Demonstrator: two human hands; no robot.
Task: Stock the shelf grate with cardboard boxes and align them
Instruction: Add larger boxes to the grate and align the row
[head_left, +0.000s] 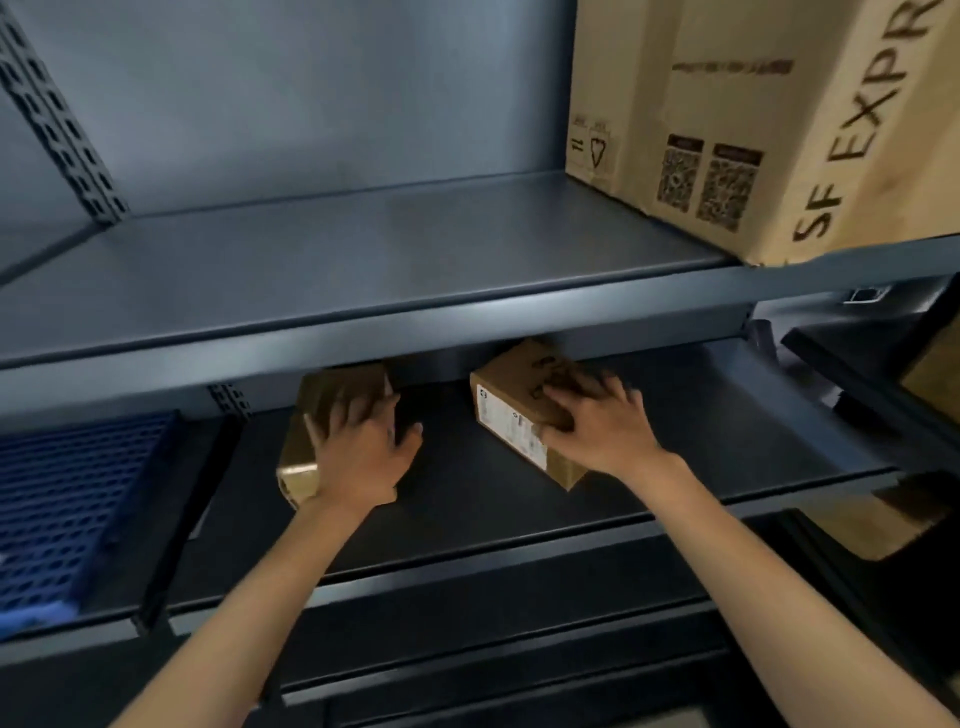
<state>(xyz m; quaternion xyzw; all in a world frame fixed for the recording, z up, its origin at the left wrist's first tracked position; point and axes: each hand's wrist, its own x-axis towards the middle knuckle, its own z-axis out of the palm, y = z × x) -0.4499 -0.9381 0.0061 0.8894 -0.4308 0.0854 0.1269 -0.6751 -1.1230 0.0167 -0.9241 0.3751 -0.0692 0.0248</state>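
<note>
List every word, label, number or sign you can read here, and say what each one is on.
"SF EXPR", cut off by the picture's edge: printed on the side of the large cardboard box on the upper shelf.
Two square codes, handling symbols and a dark text line on the same box: too blurred to read.
White label on the small box under the right hand: too small to read.

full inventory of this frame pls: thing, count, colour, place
small cardboard boxes: 2, brown, on the dark lower shelf; left one under the left hand, right one with a white label, under the right hand; apart from each other
large cardboard box: 1, tan, black "SF EXPR" print, right end of upper shelf
upper shelf: 1, grey metal
lower shelf: 1, dark
perforated panel: 1, blue, far left
slotted upright: 1, grey, upper left
left hand: on left box
right hand: on right box
</note>
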